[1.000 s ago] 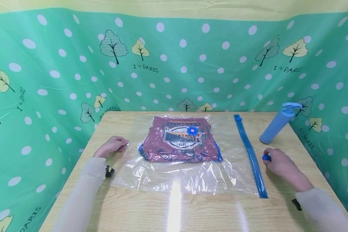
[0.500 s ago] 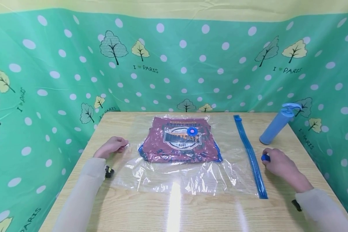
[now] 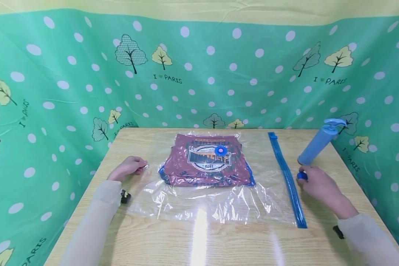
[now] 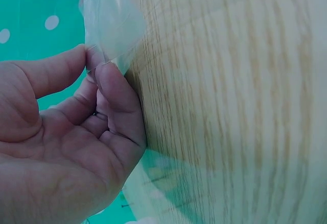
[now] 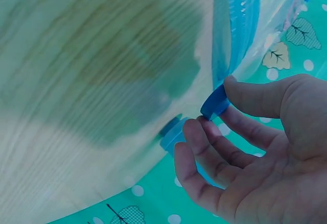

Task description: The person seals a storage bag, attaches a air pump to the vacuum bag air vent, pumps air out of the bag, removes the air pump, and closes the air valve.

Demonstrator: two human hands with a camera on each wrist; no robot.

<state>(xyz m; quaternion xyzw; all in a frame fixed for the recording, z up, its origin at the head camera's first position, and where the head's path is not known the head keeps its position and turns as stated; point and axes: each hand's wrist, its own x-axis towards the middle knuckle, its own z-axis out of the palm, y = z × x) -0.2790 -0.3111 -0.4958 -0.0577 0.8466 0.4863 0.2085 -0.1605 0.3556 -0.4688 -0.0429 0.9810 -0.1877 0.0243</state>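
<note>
A clear vacuum storage bag lies flat on the table with folded maroon clothing inside. Over the clothing sits the bag's round blue valve. My left hand pinches the bag's left edge between thumb and finger; the left wrist view shows the thin film there. To the right of the bag's blue zip strip, my right hand pinches a small round blue cap between thumb and fingers. Its other fingers are loosely bent in the right wrist view.
A blue hand pump with a T-shaped handle stands tilted at the table's back right, just beyond my right hand. A green dotted curtain closes off the back and sides of the wooden table.
My right hand, with the blue cap, has moved slightly away from me, toward the pump. My left hand and the bag stay where they were.
</note>
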